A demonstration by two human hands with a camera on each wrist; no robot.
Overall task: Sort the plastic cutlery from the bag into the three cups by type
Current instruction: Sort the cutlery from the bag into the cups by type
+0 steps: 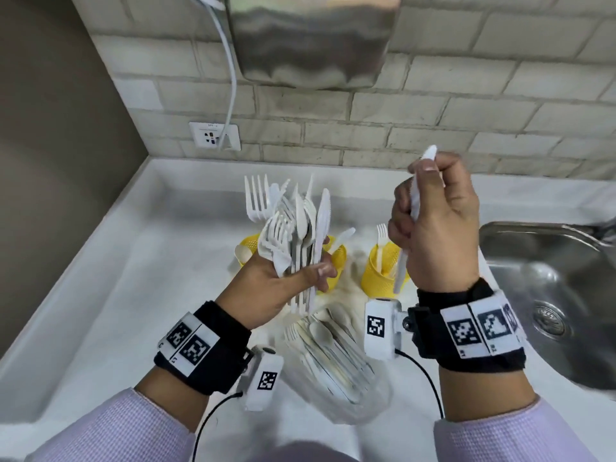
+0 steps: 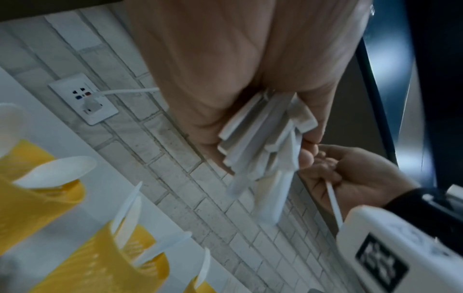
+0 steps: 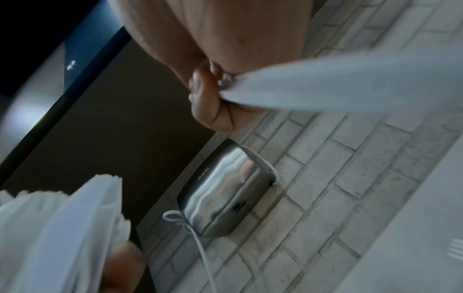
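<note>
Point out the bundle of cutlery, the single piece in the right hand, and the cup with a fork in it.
bundle of cutlery (image 1: 301, 235), head view, on the mixed white pieces above the left hand's grip.
single piece (image 1: 415, 201), head view, on its white shaft between the right hand's fingers.
cup (image 1: 373, 273), head view, on its yellow wall.

3 cups on counter, in a row betw the hands: left cup behind left hand, mid cup just right of it, right cup left of right hand. Bag lies in front of cups, nearer the person. Sink at right. Outlet on wall behind, dryer above.
</note>
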